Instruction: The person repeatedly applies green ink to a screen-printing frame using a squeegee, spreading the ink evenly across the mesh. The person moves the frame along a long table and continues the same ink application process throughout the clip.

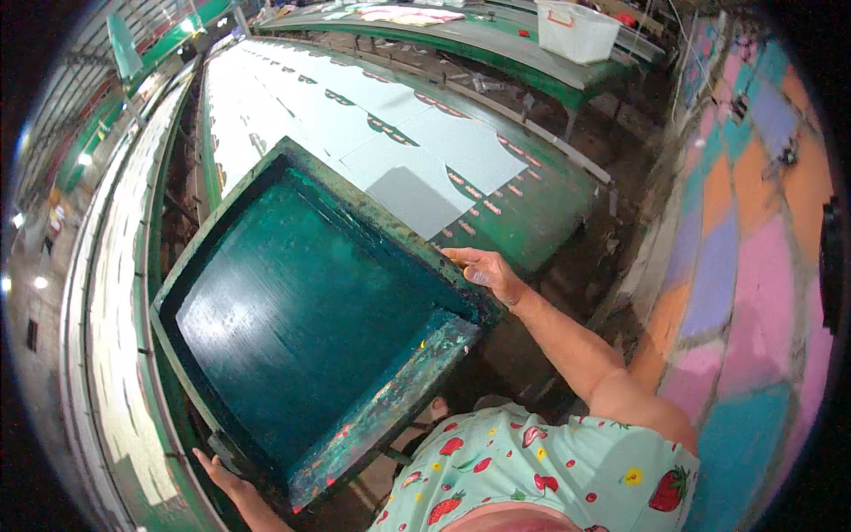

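Note:
I hold a large square screen-printing frame (292, 310), tilted across the middle of my view, with a dark green, glossy surface and a worn, paint-stained rim. My right hand (483, 273) grips its right edge near the upper side. My left hand (226, 481) holds the lower-left edge, its other fingers partly hidden by the frame. Just beyond the frame lies a long green printing table (558, 204) bearing white panels (337, 124) with small dark and pink printed shapes along their edges.
Another long table (120, 355) with white material runs along my left. A farther green table (505, 40) holds a white plastic bin (574, 34). A raised edge with a multicoloured painted surface (745, 284) runs along my right. A pipe (585, 160) follows the middle table's side.

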`<state>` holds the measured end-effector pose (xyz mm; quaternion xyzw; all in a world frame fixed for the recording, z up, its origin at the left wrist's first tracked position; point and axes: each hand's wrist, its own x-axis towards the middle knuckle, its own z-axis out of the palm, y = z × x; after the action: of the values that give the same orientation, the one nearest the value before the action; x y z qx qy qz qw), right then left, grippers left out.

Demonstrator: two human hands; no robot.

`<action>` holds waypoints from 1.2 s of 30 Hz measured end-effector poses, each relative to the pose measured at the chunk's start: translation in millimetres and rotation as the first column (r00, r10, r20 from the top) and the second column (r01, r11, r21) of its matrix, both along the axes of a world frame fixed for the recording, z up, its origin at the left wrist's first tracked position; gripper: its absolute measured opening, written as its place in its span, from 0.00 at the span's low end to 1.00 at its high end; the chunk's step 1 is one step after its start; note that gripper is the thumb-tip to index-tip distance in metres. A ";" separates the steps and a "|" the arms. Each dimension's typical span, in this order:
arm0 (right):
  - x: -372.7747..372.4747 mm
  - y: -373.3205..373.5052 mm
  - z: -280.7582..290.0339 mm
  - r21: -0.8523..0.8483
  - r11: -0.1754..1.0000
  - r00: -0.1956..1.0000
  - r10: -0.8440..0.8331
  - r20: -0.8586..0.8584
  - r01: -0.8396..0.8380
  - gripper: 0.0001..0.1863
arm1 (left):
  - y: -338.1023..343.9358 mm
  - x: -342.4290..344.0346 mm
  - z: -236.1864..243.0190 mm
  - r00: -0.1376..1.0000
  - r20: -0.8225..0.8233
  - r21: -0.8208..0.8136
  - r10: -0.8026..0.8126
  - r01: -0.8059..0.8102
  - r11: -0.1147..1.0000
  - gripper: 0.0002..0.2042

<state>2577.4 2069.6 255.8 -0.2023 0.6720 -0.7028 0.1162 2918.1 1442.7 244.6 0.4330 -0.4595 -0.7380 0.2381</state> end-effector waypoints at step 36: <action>-413.7 402.1 38.7 0.062 0.963 0.965 0.257 0.054 -0.260 0.50 | 501.6 -283.4 12.1 0.963 0.009 -0.037 0.269 -0.269 0.963 0.35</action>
<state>2163.7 2471.7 294.4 -0.2683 0.6609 -0.6624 0.2290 2634.6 1944.3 256.7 0.4924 -0.4111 -0.6875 0.3404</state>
